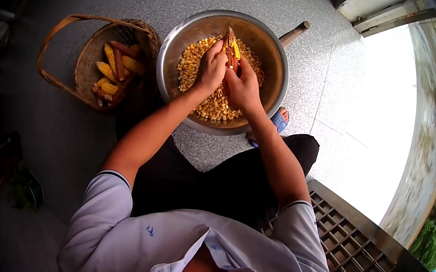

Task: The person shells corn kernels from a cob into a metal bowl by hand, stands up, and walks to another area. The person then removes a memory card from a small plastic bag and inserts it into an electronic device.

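Note:
Over a wide metal basin [275,83] I hold a corn cob [231,44], its tip pointing away from me. Part of the cob is bare and reddish, while yellow kernels still sit in rows along its right side. My left hand [213,68] is closed around the cob's left side. Against its lower right side presses my right hand [242,87], fingers curled around it. The cob's lower end is hidden by the hands. Loose corn kernels [189,69] cover the bottom of the basin beneath both hands.
Left of the basin stands a wicker basket [87,72] with a tall handle, holding several corn cobs [108,71]. A wooden handle [295,34] sticks out behind the basin's right rim. A lattice-topped piece [344,246] lies at lower right, near a bright doorway.

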Motion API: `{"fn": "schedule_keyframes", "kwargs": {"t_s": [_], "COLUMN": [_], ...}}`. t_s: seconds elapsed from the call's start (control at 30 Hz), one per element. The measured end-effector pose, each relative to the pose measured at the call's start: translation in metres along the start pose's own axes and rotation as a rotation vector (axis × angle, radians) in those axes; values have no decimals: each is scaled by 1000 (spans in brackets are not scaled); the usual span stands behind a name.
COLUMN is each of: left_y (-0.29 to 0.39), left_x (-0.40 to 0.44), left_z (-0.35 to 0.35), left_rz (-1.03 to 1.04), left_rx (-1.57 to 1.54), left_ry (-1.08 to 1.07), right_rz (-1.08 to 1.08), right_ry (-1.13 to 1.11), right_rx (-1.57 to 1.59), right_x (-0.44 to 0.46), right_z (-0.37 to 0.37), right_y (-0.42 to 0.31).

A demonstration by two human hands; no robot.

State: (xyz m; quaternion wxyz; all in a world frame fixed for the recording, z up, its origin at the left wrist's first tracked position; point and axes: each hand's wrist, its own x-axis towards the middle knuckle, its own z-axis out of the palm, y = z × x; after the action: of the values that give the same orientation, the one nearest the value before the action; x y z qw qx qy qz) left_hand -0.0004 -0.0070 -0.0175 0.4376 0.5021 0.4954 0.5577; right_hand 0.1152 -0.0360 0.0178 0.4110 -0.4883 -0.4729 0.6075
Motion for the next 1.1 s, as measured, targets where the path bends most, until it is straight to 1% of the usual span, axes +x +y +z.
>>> {"fn": "schedule_keyframes", "kwargs": {"t_s": [0.03, 0.07, 0.1, 0.17, 0.2, 0.23, 0.3, 0.33, 0.37, 0.43, 0.47, 0.6, 0.7, 0.77, 0.83, 0.87, 0.93, 0.97, 1.03, 1.07, 1.1], "left_y": [11, 19, 24, 29, 25, 20, 15, 15, 14, 17, 18, 22, 27, 34, 32, 31, 28, 26, 18, 13, 14], "left_x": [0, -1, -1, 0, 2, 2, 2, 3, 3, 1, 1, -2, 0, 2, 3, 3, 2, 1, 3, 3, 2], "left_z": [-2, -2, -1, 1, 1, 1, 1, -2, -4, -6, -8, -9, -10, -11, -11, -11, -11, -10, -8, -8, -7], "left_rz": [-79, -64, -64, -222, -268, -268, -298, -365, -365, -422, -446, -468, -461, -460, -435, -407, -408, -407, -375, -343, -344], "left_rx": [-209, -274, -273, -321, -393, -392, -400, -504, -505, -722, -789, -806, -756, -857, -822, -787, -762, -738, -728, -717, -717], "left_ry": [-63, -78, -79, 18, 4, 3, -39, -81, -81, -172, -176, -130, -128, -124, -130, -134, -122, -110, -122, -132, -133], "right_rz": [0, 36, 71, 67, 64, 65, 77, 78, 91, 105, 104, 123, 128, 130, 54, 55, -13, -13, -205, -133, -132], "right_ry": [1, -27, -55, -72, -90, -89, -75, -75, -78, -86, -103, -156, -177, -180, -154, -153, -80, -80, -23, -50, -48], "right_rx": [0, 25, 51, 89, 126, 126, 138, 139, 147, 153, 154, 191, 249, 281, 234, 235, 71, 71, -26, -102, -102], "right_x": [0, 1, 2, 4, 4, 3, 1, 1, 1, 2, 1, 0, 3, 5, 5, 4, 0, 0, 1, 2, 3], "right_z": [-1, -3, -4, -4, -4, -4, -2, -3, -4, -7, -8, -9, -8, -7, -5, -4, -1, 0, 3, -2, -2], "right_y": [-3, -5, -6, -1, 0, 1, 3, 4, 5, 4, 3, -2, -4, -4, -2, -1, -2, 1, 8, 9, 12]}}
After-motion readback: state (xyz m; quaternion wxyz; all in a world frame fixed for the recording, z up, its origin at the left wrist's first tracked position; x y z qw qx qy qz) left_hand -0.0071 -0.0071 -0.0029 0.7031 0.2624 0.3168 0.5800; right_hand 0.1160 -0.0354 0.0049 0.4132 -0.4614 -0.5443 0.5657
